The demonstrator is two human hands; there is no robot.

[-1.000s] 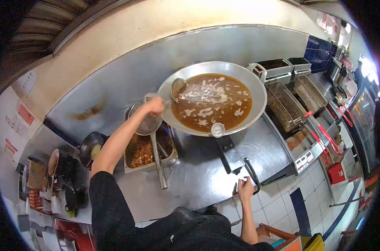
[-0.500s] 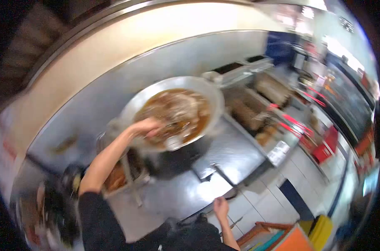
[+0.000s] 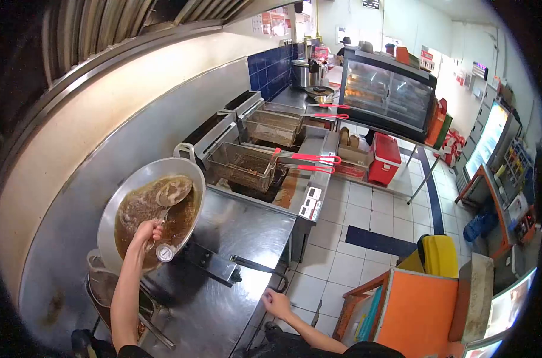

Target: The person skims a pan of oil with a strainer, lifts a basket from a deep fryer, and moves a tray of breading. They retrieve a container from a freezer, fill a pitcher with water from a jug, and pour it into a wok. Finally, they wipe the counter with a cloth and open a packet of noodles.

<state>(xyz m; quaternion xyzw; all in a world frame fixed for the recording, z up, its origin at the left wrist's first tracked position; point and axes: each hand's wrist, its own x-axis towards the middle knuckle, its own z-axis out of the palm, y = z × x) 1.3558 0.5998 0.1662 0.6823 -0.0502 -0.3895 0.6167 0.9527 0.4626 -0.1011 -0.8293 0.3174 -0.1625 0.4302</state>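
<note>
My left hand is closed round the handle of a skimmer, whose round head lies in the brown bubbling oil. The oil fills a large metal wok on the steel counter. Just beside that hand, a dial thermometer sits at the wok's near rim. Low on the right, my right hand rests with curled fingers at the counter's front edge, below a black hose. A metal pan stands under my left forearm, with tongs across it.
Beyond the wok are fryers with wire baskets and red handles sticking out over the aisle. A glass display case, a red cooler, a yellow bin and an orange-topped cabinet stand farther right.
My view has swung right and steadied, so the wok now appears farther left. The skimmer head, blurred before, now shows clearly at the oil's far side. My right hand stays by the counter edge.
</note>
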